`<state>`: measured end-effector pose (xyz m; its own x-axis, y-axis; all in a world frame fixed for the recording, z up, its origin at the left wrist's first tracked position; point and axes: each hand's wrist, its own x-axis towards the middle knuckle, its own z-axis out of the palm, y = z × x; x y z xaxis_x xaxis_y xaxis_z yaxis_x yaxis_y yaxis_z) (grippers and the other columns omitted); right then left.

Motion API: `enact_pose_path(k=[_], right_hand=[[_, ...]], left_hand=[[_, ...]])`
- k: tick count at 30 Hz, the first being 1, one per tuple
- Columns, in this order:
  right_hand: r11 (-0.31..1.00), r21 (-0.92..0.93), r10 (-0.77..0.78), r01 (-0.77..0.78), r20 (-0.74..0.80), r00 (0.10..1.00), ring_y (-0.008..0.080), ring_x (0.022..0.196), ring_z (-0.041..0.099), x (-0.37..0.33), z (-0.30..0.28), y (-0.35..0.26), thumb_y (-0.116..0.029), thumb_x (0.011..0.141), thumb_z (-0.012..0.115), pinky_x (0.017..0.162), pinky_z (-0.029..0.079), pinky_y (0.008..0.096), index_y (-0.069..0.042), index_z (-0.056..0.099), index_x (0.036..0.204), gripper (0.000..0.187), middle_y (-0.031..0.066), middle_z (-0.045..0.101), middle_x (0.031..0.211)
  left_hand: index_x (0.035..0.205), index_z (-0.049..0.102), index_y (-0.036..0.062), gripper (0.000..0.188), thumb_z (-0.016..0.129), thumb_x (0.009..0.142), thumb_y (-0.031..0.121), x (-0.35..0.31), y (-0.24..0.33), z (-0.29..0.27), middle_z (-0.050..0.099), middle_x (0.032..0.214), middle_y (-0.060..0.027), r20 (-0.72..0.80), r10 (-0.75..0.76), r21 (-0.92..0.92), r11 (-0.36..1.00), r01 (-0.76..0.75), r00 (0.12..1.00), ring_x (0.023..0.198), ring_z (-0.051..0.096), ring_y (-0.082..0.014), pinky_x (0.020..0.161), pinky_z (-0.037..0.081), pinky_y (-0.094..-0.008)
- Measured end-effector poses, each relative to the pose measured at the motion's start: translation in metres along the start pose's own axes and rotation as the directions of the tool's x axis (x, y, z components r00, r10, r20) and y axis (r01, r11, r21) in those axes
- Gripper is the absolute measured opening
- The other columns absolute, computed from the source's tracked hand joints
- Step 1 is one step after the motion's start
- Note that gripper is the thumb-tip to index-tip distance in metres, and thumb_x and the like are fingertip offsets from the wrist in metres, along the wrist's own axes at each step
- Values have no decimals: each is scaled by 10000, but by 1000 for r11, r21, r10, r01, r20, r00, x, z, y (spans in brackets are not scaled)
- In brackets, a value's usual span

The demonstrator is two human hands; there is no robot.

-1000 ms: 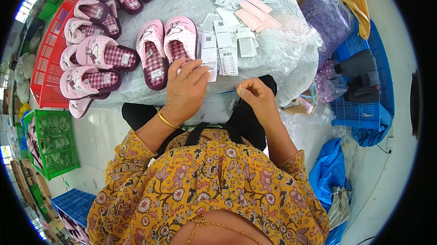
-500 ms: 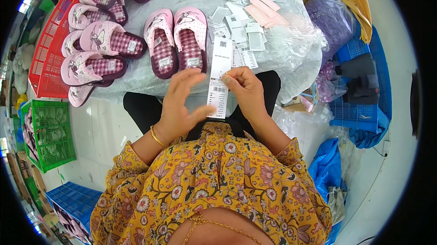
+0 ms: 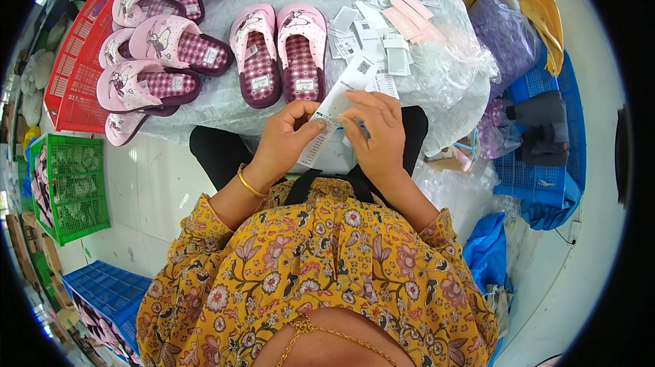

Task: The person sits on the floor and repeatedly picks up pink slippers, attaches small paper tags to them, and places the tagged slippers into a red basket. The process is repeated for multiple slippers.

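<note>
A long white printed label slants over my lap, just off the table's near edge. My left hand pinches it near the middle between thumb and fingers. Close against its right edge is my right hand, with thumb and forefinger drawn together at the label; whatever lies between those fingertips is too small to make out. Beyond my hands a pair of pink slippers stands side by side, the left slipper and the right slipper, with checked insoles and dark soles. Loose white tags lie to their right.
More pink slippers are grouped along the table's left side and far edge. Pink cards lie on the plastic-covered table. A red crate and green crate stand left; a blue basket stands right.
My left hand has closed on the label, which has tilted from upright to a slant. My right hand has shifted slightly right, its fingers now at the label's right edge.
</note>
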<state>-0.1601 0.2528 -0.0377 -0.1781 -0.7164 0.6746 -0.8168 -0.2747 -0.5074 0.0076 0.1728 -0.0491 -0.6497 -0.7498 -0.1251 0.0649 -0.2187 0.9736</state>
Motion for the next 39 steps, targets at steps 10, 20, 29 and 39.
enact_pose_path(k=[10,20,29,39], right_hand=[[959,257,115,-120,35,993,293,856,655,-14,4,2,-4,781,726,734,528,356,-36,640,927,173,104,694,966],[708,518,480,-480,144,865,66,756,585,-17,-4,3,-36,894,692,681,485,228,-7,651,958,81,24,654,853],[612,538,543,-579,246,803,37,727,556,-14,-3,7,-31,880,704,650,455,203,-12,655,922,67,-5,637,823],[683,516,494,-516,194,848,39,701,542,-8,-5,14,-33,885,695,640,451,196,-22,664,915,45,-23,616,797]], left_hand=[[1077,650,8,186,668,895,39,4,6,4,591,931,16,159,212,273,929,-250,964,844,531,-56,748,433,-212],[1117,644,21,204,608,959,144,14,12,0,635,1002,4,85,164,266,947,-181,983,886,565,-52,767,458,-217],[996,679,7,211,630,943,205,26,26,2,627,776,33,176,-83,323,946,22,981,697,537,-22,605,442,-207],[963,657,20,115,623,939,127,32,12,4,642,845,24,123,-75,139,989,58,990,727,562,-19,628,455,-189]])
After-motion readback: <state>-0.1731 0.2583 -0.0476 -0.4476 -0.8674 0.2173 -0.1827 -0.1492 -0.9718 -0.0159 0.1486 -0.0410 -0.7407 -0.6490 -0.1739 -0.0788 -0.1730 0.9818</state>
